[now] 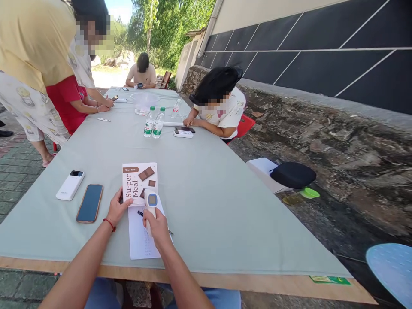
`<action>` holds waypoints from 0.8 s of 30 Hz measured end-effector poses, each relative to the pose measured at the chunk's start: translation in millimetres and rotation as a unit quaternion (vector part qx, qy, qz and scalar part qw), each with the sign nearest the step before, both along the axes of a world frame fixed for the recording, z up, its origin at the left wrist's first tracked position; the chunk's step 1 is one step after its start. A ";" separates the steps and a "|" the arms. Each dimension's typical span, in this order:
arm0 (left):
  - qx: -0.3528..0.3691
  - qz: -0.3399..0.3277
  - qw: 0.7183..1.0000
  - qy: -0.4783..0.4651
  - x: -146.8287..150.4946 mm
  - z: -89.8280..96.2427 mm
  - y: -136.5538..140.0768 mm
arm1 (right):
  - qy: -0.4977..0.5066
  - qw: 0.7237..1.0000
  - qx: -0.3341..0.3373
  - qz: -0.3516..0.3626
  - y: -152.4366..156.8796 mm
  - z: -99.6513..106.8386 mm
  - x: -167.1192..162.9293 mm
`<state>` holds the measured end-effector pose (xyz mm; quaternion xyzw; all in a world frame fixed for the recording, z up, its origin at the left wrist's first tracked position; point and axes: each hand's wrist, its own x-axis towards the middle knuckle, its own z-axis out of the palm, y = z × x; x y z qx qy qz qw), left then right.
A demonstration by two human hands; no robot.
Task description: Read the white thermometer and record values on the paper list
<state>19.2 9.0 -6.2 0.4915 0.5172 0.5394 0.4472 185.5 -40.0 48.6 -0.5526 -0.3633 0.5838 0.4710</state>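
Note:
My left hand (118, 209) grips the lower left corner of a white and brown box (135, 169) printed "NutriMotion Su-per Meal", which stands up facing me. In my right hand (156, 223) is a white infrared thermometer (151, 201) with a small blue-rimmed screen, its head in front of the box's lower right part. Under both hands lies a sheet of paper (138, 246) with rows of writing. A dark pen (139, 213) shows partly beside the thermometer; the rest of it is hidden by my hand.
Left of the box lie a smartphone (90, 204) and a white power bank (70, 185). Two water bottles (153, 123) stand farther up the covered table (225, 214). Several people sit or stand around it. A blue stool (391, 272) is at the right.

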 end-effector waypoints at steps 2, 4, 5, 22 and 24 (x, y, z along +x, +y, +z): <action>0.012 -0.002 1.000 0.002 -0.7 -1.9 0.4 | -0.009 1.000 -0.002 0.000 0.0 0.8 -0.2; 0.023 -0.002 1.000 0.001 -1.2 -3.7 0.5 | -0.024 1.000 0.001 -0.003 -0.4 0.4 -0.4; 0.027 -0.002 1.000 0.002 -1.4 -4.5 0.5 | -0.031 0.999 0.004 -0.005 -0.7 -0.2 -0.5; 0.030 -0.005 0.999 0.034 2.2 0.6 0.4 | -0.046 0.999 -0.010 -0.009 -5.2 3.3 -0.9; 0.031 -0.012 0.999 0.041 2.8 3.5 0.3 | -0.043 0.999 -0.015 -0.009 -4.5 3.0 -1.2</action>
